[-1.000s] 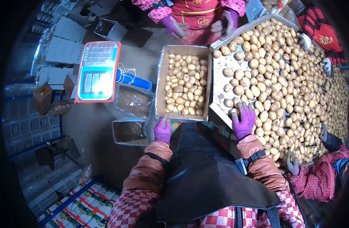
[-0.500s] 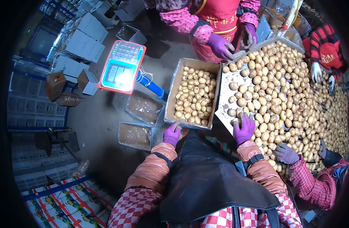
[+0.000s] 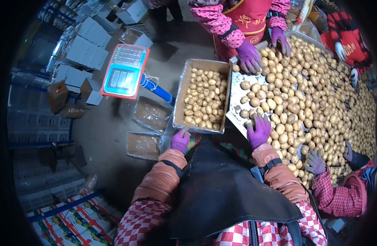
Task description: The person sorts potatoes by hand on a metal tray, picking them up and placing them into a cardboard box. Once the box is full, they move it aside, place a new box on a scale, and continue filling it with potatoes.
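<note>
My left hand (image 3: 180,140), in a purple glove, grips the near left corner of a lined cardboard box (image 3: 177,102). Many potatoes (image 3: 205,98) lie inside that box. On the sorting table (image 3: 236,110), just right of the box, my right hand (image 3: 259,130) rests with its fingers apart against the nearest potatoes (image 3: 282,119); it wears a matching purple glove. No potato is visibly enclosed in it, though its palm is hidden.
Across the table, a co-worker's purple-gloved hands (image 3: 250,57) touch potatoes. Other gloved hands (image 3: 316,162) work at the right. A digital scale (image 3: 125,71) stands left of the box, above two lined boxes (image 3: 144,145) on the floor. Stacked cartons (image 3: 79,49) line the left side.
The co-worker opposite has brought both hands down onto the potatoes at the table's far edge. My left hand stays at the box corner, my right at the potatoes. The whole view has shifted slightly.
</note>
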`<state>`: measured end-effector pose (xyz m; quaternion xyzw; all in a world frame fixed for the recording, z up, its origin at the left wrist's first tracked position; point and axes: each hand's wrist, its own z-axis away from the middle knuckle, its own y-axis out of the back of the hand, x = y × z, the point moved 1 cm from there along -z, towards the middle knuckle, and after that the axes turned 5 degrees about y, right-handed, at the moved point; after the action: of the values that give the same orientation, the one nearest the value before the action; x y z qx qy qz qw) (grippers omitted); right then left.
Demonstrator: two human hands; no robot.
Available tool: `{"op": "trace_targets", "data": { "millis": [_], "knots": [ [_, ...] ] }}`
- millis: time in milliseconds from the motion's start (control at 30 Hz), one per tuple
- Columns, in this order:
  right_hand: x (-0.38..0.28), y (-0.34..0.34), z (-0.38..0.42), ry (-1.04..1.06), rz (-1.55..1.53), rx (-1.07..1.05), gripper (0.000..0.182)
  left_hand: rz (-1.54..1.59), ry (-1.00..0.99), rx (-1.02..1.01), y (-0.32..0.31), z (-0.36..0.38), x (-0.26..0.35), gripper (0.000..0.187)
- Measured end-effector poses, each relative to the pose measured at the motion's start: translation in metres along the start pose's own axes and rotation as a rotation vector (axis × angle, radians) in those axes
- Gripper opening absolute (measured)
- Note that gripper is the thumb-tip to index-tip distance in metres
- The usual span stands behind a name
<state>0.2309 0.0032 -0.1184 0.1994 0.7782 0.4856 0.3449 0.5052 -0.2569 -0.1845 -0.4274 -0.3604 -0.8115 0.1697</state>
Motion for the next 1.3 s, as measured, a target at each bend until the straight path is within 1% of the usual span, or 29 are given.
{"op": "trace_targets", "data": {
  "millis": [67,200,300,400,500,600,633,667,700,733,800,833,867,900,933,967,1000,1100,1167,1200,1233,1267,1300],
  "knots": [
    [0.001,-0.001,0.001,-0.006,0.015,0.001,0.049,-0.004,-0.031,0.014,0.001,-0.003,-0.004,0.036],
    [-0.001,0.0,0.0,0.003,0.011,0.01,0.051,-0.094,0.039,-0.026,0.004,0.0,-0.001,0.036],
    [-0.001,0.002,-0.003,-0.012,0.023,-0.026,0.051,-0.018,0.077,-0.039,0.001,-0.001,0.007,0.036],
    [-0.004,0.007,-0.003,0.021,0.028,0.004,0.051,-0.143,0.067,-0.036,0.002,-0.003,0.025,0.035],
    [-0.005,0.01,-0.006,0.017,0.01,-0.026,0.05,-0.279,-0.128,0.118,-0.007,-0.019,0.016,0.036],
    [-0.001,0.005,-0.001,0.001,-0.069,0.03,0.049,-0.331,-0.243,0.114,-0.019,-0.048,0.023,0.038],
    [0.0,0.0,0.003,-0.038,-0.016,-0.023,0.05,-0.025,-0.111,0.049,-0.013,-0.042,0.07,0.048],
    [-0.002,0.001,0.001,-0.048,0.017,-0.033,0.051,0.285,0.023,0.026,-0.007,-0.034,0.118,0.06],
    [0.003,-0.003,0.002,0.009,-0.017,0.027,0.05,0.291,-0.18,0.155,0.019,-0.048,0.155,0.066],
    [0.002,0.0,0.0,0.014,-0.026,0.032,0.049,0.283,-0.372,0.282,0.052,-0.056,0.184,0.074],
    [-0.003,0.004,-0.002,0.013,-0.025,0.043,0.048,0.552,-0.249,0.495,0.134,-0.072,0.266,0.08],
    [-0.005,0.007,-0.004,0.008,-0.019,0.029,0.048,0.706,-0.251,0.445,0.158,-0.089,0.268,0.08],
    [-0.008,0.009,-0.004,-0.008,-0.015,0.004,0.048,0.848,-0.24,0.383,0.173,-0.119,0.252,0.079],
    [-0.008,0.01,-0.004,-0.027,0.003,-0.016,0.049,0.645,-0.147,0.369,0.156,-0.115,0.232,0.07],
    [-0.007,0.007,-0.004,-0.024,-0.025,0.024,0.049,0.424,-0.062,0.346,0.14,-0.111,0.213,0.064],
    [-0.003,0.001,-0.001,-0.025,-0.051,0.04,0.05,0.211,0.008,0.311,0.123,-0.107,0.193,0.062],
    [0.0,-0.001,0.003,-0.023,-0.072,0.051,0.05,-0.447,0.086,0.304,0.083,-0.071,0.204,0.068],
    [-0.002,0.005,-0.001,-0.008,-0.062,0.04,0.049,-0.485,-0.092,-0.282,-0.013,-0.047,0.069,0.06],
    [-0.001,-0.001,-0.001,0.0,-0.045,0.043,0.049,-0.612,-0.16,-0.336,-0.027,-0.013,0.064,0.057],
    [0.003,-0.003,0.002,-0.003,-0.033,0.028,0.05,-0.757,-0.111,-0.452,-0.017,-0.01,0.095,0.048],
    [0.001,0.001,0.001,-0.025,-0.044,0.006,0.05,-1.121,-0.691,-0.471,-0.006,-0.011,0.079,0.039],
    [-0.003,0.004,-0.001,-0.046,-0.064,-0.01,0.05,-0.908,-0.458,-0.268,0.002,-0.011,0.074,0.033],
    [-0.002,0.002,0.001,-0.04,-0.031,-0.017,0.049,-0.643,-0.234,-0.124,0.004,-0.032,0.029,0.037]
  ]
}}
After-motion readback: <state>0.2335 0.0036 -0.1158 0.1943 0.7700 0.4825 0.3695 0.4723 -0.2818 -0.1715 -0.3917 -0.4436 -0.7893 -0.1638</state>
